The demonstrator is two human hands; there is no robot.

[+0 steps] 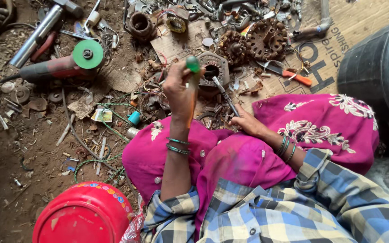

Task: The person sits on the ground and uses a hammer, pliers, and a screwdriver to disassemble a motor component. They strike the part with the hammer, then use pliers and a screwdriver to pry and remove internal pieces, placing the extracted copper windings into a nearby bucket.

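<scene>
Nearest the camera: checked blue-and-cream shirt sleeves, then a magenta embroidered garment (pixel 320 126) draped over the knees. Red round plastic container (pixel 83 215) sits on the dirt floor (pixel 5 171), near side and left of the motor housing. Left hand (pixel 180 87), bangles at the wrist, is clenched round a green-capped, orange-shafted tool handle (pixel 192 72), held upright just left of the motor housing (pixel 212 72). Right hand (pixel 248 122) rests at the garment's edge, on the near side of the housing, grasping the lower end of a slim metal rod (pixel 225 95); the rod runs slantwise up to the housing's central hole, tip touching or inside it, cannot tell which. Housing: grey cast metal, roughly round with lobed corners, dark bore, lying on a brown cardboard sheet (pixel 338 40). The left hand covers the housing's left edge. Left of the housing: small teal cylinder (pixel 134 118), green wire loops, scraps of paper, and farther out a red angle grinder (pixel 59 67) with a green disc, beside a bright steel tube (pixel 34 38). Beyond the housing: two rusty brown wound cores (pixel 253 42), toothed outline, touching each other, amid loose screws and wire. Right of the housing: orange-handled cutter (pixel 291 74); well right, a black rubber tub (pixel 374 67), curved wall.
</scene>
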